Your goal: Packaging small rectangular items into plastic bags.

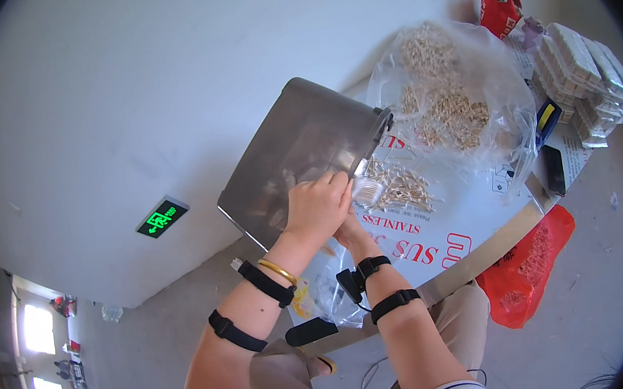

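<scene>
My left hand point(315, 208) and my right hand point(348, 228) meet at the mouth of a grey translucent plastic bin point(268, 142). Both are closed around a small clear pack of white-tipped cotton swabs point(368, 189), which sticks out to the right of the fingers. The left hand partly covers the right, whose fingertips are hidden. Just beyond the pack, loose cotton swabs point(406, 188) lie in a pile on the table point(435, 216). Clear packs show dimly through the bin's wall.
A large clear bag point(494, 92) of cotton swabs lies at the back. Stacked white packs point(579, 64), a dark phone-like slab point(554, 169) and a red bag point(501, 11) stand at right. Another red bag point(536, 269) hangs below the table edge. Clear plastic bags point(329, 291) lie near my lap.
</scene>
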A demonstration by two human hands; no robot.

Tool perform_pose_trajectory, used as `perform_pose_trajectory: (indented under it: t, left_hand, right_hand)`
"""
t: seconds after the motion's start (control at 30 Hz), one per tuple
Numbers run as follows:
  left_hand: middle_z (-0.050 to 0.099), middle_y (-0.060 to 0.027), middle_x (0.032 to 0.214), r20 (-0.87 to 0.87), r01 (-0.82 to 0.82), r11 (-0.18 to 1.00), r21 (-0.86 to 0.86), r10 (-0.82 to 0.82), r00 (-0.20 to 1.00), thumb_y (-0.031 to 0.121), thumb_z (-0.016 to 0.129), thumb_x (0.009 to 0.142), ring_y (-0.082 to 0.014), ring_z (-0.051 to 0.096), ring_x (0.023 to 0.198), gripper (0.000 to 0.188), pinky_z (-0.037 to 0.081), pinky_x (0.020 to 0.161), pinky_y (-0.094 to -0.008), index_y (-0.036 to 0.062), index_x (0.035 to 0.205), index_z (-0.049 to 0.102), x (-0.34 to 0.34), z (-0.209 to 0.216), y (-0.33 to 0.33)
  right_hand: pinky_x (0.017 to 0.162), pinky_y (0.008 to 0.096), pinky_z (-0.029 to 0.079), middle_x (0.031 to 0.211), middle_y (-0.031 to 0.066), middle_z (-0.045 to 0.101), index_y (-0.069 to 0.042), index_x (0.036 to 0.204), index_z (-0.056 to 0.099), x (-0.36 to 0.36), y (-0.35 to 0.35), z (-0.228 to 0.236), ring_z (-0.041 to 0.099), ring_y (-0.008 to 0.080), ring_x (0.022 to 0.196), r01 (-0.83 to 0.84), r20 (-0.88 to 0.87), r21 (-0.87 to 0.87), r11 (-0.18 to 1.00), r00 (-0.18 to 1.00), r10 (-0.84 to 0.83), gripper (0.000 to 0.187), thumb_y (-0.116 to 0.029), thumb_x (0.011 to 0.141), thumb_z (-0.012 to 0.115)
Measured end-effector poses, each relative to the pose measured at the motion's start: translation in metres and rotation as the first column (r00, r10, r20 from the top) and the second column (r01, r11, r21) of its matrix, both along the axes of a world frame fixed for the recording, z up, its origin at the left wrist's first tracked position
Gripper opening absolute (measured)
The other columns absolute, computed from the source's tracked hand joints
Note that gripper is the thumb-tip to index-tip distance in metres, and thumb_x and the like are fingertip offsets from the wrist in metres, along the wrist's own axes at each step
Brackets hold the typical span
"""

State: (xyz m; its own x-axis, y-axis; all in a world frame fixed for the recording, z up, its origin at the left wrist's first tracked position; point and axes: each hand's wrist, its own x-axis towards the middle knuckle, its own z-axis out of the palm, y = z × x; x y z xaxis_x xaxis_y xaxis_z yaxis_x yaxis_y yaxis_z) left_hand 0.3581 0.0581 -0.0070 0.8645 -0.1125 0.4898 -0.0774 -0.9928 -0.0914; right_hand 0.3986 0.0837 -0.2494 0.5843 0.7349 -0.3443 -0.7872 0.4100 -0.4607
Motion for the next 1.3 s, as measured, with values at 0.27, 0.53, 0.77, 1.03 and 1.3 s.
perform_pose_trajectory:
  t: [0.27,0.53,0.77,1.03,1.3]
  left_hand:
    - [0.055,-0.0072,0.065,0.055,-0.061,0.997,0.056,0.057,0.997,0.019,0.063,0.085,-0.0290,0.058,0.054,0.022,0.047,0.049,-0.0377,0.0085,0.070,0.051,0.009,0.022,0.018]
    - [0.056,-0.0071,0.066,0.133,-0.153,0.987,0.041,0.147,0.980,0.018,0.061,0.087,-0.0300,0.059,0.057,0.022,0.046,0.049,-0.0400,0.0080,0.071,0.051,0.015,0.032,0.054]
    - [0.055,-0.0064,0.064,0.213,-0.175,0.983,0.049,0.161,0.964,0.017,0.062,0.087,-0.0287,0.057,0.054,0.024,0.043,0.048,-0.0386,0.0076,0.069,0.049,0.007,0.051,0.067]
    - [0.049,-0.0093,0.059,0.366,-0.269,0.955,-0.126,0.297,0.882,0.020,0.062,0.089,-0.0284,0.047,0.050,0.032,0.037,0.046,-0.0375,0.0054,0.066,0.044,-0.045,0.081,0.112]
    - [0.030,0.0054,0.061,0.359,-0.217,0.633,-0.743,0.650,0.670,0.029,0.061,0.094,-0.0063,0.028,0.060,0.045,0.025,0.051,-0.0276,0.0095,0.064,0.035,-0.226,0.050,0.264]
  right_hand:
    - [0.079,0.0446,0.055,0.111,0.0101,0.064,-0.008,0.126,0.048,-0.006,0.004,0.007,0.066,0.0262,0.096,0.107,-0.271,0.090,0.990,0.959,-0.079,0.033,-0.020,0.096,0.048]
    - [0.097,0.0415,0.045,0.123,0.0088,0.059,-0.006,0.130,0.050,0.033,-0.037,-0.026,0.058,0.0239,0.110,0.098,-0.195,0.209,0.973,0.979,-0.057,0.062,-0.056,0.098,0.034]
    - [0.108,0.0356,0.029,0.129,0.0091,0.055,-0.001,0.130,0.052,0.048,-0.092,-0.007,0.047,0.0210,0.124,0.320,0.084,-0.052,0.946,0.945,-0.315,0.058,-0.048,0.100,0.037]
    - [0.091,0.0321,0.046,0.102,0.0066,0.064,-0.003,0.108,0.062,0.046,-0.133,0.005,0.060,0.0160,0.094,0.402,0.163,-0.034,0.915,0.905,-0.392,0.033,-0.030,0.099,0.045]
    - [0.076,0.0246,0.047,0.087,0.0029,0.062,-0.001,0.106,0.060,0.020,-0.175,0.010,0.059,0.0118,0.079,0.288,0.265,-0.119,0.950,0.931,-0.249,0.025,-0.021,0.099,0.048]
